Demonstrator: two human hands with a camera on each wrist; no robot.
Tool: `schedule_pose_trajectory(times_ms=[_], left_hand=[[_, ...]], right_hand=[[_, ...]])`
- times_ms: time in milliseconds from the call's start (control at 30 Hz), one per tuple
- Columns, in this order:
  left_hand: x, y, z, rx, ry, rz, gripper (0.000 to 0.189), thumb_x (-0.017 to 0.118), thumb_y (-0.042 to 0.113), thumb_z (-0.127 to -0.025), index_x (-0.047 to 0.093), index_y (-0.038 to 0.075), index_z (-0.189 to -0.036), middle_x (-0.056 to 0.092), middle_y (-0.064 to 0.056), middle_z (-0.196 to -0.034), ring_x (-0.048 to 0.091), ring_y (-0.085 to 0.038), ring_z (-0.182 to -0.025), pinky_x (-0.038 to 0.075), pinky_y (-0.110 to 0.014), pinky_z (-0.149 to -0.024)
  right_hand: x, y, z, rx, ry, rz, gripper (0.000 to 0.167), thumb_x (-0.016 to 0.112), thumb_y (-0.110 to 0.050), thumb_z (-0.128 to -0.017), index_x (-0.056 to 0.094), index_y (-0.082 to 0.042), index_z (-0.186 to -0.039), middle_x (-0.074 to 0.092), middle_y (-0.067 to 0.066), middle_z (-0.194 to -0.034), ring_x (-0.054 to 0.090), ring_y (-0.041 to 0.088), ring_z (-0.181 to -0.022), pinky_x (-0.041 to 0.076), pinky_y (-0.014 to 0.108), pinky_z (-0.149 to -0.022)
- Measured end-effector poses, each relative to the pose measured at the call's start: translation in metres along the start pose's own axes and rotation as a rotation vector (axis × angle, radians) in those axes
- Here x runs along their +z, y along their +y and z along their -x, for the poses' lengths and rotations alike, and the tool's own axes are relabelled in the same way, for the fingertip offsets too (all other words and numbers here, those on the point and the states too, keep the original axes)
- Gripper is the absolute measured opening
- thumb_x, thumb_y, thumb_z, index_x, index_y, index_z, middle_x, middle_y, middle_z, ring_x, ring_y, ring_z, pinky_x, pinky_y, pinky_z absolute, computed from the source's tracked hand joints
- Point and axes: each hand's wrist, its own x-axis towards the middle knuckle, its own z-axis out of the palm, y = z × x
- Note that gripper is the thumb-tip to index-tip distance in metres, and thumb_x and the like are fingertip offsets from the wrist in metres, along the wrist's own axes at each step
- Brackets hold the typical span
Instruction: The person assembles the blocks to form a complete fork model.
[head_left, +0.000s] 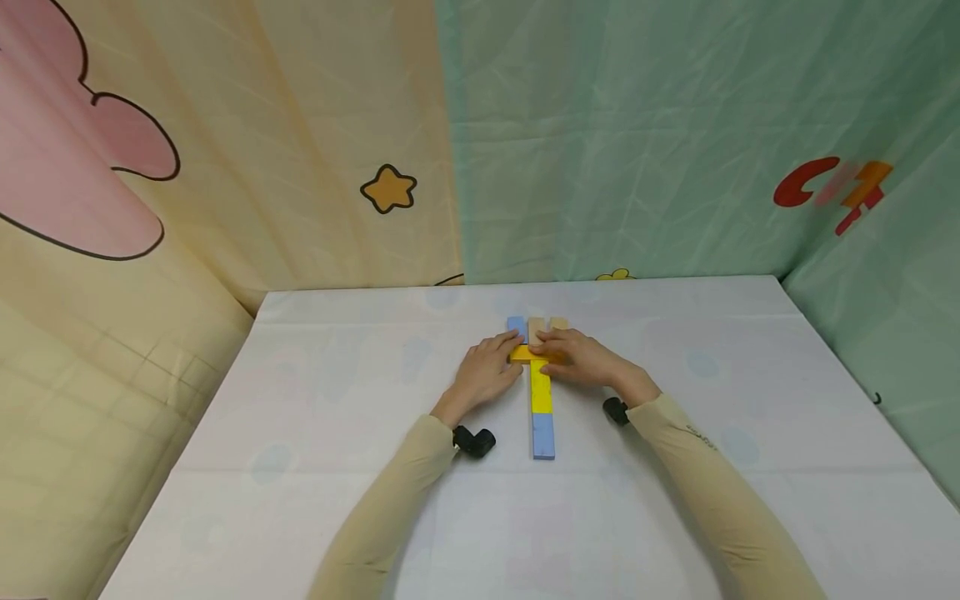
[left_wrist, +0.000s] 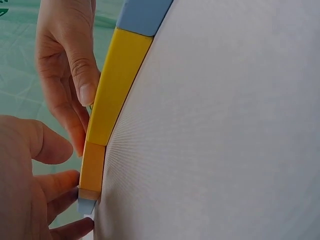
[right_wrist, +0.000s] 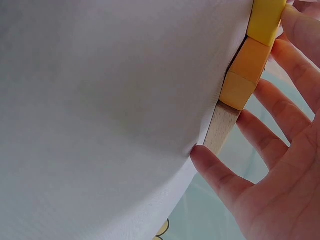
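Flat blocks lie on the table in a fork-like outline. A yellow block (head_left: 541,387) runs lengthwise toward me, and a blue block (head_left: 543,436) adjoins its near end. Across its far end lies an orange block (head_left: 521,354), partly hidden by the hands. Beyond that, a second blue block (head_left: 515,325) and two plain wooden blocks (head_left: 536,327) point away side by side. My left hand (head_left: 486,368) has its fingertips at the orange block's left end and the far blue block. The right hand (head_left: 588,358), fingers extended, touches the orange block's right side and a wooden block (right_wrist: 221,125).
A white cloth covers the table (head_left: 300,417). Behind it hangs a printed curtain (head_left: 637,150), close to the table's far edge. Each wrist carries a small black camera (head_left: 474,442).
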Motion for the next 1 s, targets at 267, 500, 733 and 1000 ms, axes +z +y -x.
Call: schedule_pose_trajectory(times_ms=[267, 500, 733, 1000], left_hand=[[0.0001, 0.0000, -0.0010, -0.002, -0.008, -0.006, 0.053, 0.044, 0.033, -0.098, 0.037, 0.016, -0.147, 0.030, 0.000, -0.151, 0.030, -0.023, -0.135, 0.025, -0.043, -0.106], [-0.0006, 0.0002, -0.0006, -0.003, -0.007, -0.006, 0.053, 0.043, 0.032, -0.097, 0.037, 0.016, -0.147, 0.030, 0.000, -0.152, 0.029, -0.023, -0.135, 0.024, -0.042, -0.107], [-0.0012, 0.0000, -0.0001, -0.001, -0.003, -0.001, 0.053, 0.044, 0.032, -0.097, 0.037, 0.016, -0.147, 0.030, 0.000, -0.152, 0.029, -0.023, -0.136, 0.024, -0.043, -0.107], [-0.0014, 0.0006, -0.0002, -0.004, -0.006, -0.012, 0.052, 0.045, 0.032, -0.098, 0.037, 0.016, -0.147, 0.031, 0.000, -0.151, 0.030, -0.022, -0.135, 0.024, -0.043, -0.107]], right_hand=[[0.0003, 0.0012, 0.0000, 0.011, -0.009, 0.004, 0.047, 0.062, -0.026, -0.093, 0.054, -0.008, -0.135, 0.037, 0.012, -0.147, 0.029, 0.034, -0.135, 0.022, 0.053, -0.107], [0.0001, 0.0017, -0.0002, 0.010, -0.011, -0.002, 0.046, 0.062, -0.026, -0.093, 0.054, -0.008, -0.135, 0.036, 0.012, -0.147, 0.028, 0.034, -0.135, 0.022, 0.053, -0.107], [0.0001, 0.0020, -0.0010, 0.009, -0.015, 0.000, 0.045, 0.062, -0.026, -0.093, 0.055, -0.008, -0.134, 0.036, 0.011, -0.148, 0.028, 0.034, -0.135, 0.022, 0.052, -0.106], [0.0001, 0.0009, -0.0001, 0.023, -0.018, -0.012, 0.046, 0.062, -0.026, -0.093, 0.054, -0.008, -0.135, 0.035, 0.011, -0.148, 0.027, 0.033, -0.136, 0.022, 0.053, -0.106]])
